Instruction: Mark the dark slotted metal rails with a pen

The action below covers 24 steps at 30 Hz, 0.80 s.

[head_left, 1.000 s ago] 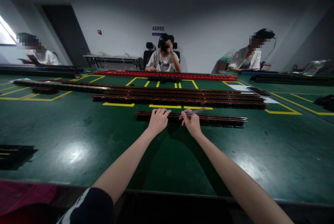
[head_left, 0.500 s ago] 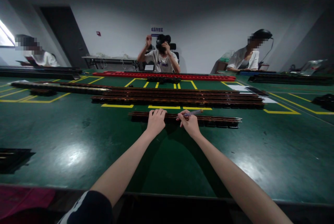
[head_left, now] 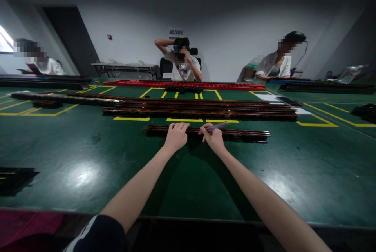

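A short bundle of thin dark strips (head_left: 243, 135) with brownish edges lies lengthwise across the green table in front of me. My left hand (head_left: 176, 136) rests on the middle of this bundle, its fingers bent over the strips and its thumb side towards the right hand. Just right of it, my right hand (head_left: 214, 138) is closed around a slim pen (head_left: 217, 126). The pen is slanted, with its lower end down at the strips and its other end pointing up to the right. Where exactly the pen's tip touches is too small to tell.
Beyond the bundle lies a longer stack of dark strips (head_left: 199, 111). A red rail (head_left: 229, 86) and black parts (head_left: 183, 89) are farther back. Yellow tape (head_left: 184, 120) marks the green table (head_left: 102, 189). Three people sit around the far side. Another dark stack (head_left: 14, 181) lies at left.
My hands have hardly moved on the strips. Across the table, the middle person's raised arm has bent over the head. The view has shifted very slightly.
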Each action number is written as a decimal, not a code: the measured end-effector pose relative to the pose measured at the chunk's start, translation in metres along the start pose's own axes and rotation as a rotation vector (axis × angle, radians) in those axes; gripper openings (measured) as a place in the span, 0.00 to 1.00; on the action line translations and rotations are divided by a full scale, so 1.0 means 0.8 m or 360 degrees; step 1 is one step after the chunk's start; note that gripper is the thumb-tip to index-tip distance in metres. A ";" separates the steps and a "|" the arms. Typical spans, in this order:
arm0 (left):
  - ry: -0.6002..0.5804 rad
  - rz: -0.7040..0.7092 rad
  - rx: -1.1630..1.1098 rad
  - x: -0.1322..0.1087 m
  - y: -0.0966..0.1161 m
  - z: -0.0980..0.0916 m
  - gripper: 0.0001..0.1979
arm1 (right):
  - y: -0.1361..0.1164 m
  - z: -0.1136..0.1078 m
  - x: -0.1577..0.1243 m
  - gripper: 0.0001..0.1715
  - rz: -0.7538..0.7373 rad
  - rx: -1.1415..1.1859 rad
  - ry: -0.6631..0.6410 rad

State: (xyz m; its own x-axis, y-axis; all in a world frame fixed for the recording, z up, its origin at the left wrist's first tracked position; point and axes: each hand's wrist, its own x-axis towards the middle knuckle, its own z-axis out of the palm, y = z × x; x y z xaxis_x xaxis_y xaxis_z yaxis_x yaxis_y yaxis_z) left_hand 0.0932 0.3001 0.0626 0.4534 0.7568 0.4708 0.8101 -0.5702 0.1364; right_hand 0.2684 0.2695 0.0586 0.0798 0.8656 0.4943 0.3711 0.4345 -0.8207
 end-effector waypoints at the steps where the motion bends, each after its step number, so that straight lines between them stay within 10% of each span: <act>1: -0.0017 0.0007 -0.0007 0.000 0.000 0.000 0.22 | 0.000 0.000 0.000 0.29 0.0004 0.0000 -0.0005; 24: -0.0013 -0.0087 0.0173 0.002 0.001 0.008 0.17 | -0.007 0.000 -0.001 0.30 0.0046 0.0020 0.0018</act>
State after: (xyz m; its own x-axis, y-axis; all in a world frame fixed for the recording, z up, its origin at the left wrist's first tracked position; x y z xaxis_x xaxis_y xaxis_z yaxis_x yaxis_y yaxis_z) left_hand 0.0973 0.3029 0.0578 0.4099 0.7887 0.4583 0.8692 -0.4901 0.0660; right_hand 0.2662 0.2666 0.0626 0.1006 0.8750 0.4736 0.3569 0.4125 -0.8381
